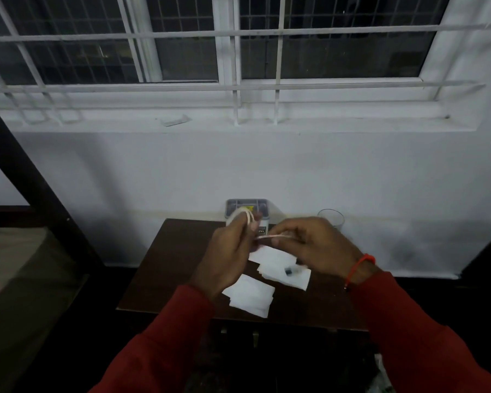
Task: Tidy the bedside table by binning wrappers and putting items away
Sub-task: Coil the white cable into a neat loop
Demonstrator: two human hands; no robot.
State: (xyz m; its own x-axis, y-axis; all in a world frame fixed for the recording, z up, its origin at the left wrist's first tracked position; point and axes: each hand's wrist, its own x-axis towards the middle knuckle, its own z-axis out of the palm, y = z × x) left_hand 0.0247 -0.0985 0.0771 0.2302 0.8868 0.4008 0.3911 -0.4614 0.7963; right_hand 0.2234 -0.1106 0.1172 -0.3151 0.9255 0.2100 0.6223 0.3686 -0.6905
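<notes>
Thin white cable point(270, 237), stretched taut between two hands above the small dark wooden bedside table point(165, 268). Left hand point(227, 251) raised with fingers bunched narrow, a few loops of the cable wound around the fingertips, most likely to serve as a spool so the coil keeps an even shape. Right hand point(312, 245) closed in a pinch on the free run of the cable, feeding it level toward the left, probably to keep tension and stop the loops slipping off (a thin red thread bracelet point(362, 266) sits at that wrist, above the red sleeve). Held over the table rather than laid on it, presumably because winding needs clearance on all sides.

Below the hands, still on the tabletop: white paper wrappers point(250, 296), flat and overlapping in two loose clusters, with a small dark object point(289, 270) resting on the farther cluster, too blurred to identify. Against the wall at the back edge, a grey-and-white box-shaped device point(245, 207), partly hidden by the left fingers. To the right of it, a clear drinking glass point(331, 218), upright, well apart from the papers.

Binning not yet begun, judging by the wrappers still lying there; coiling seems the step in hand.
</notes>
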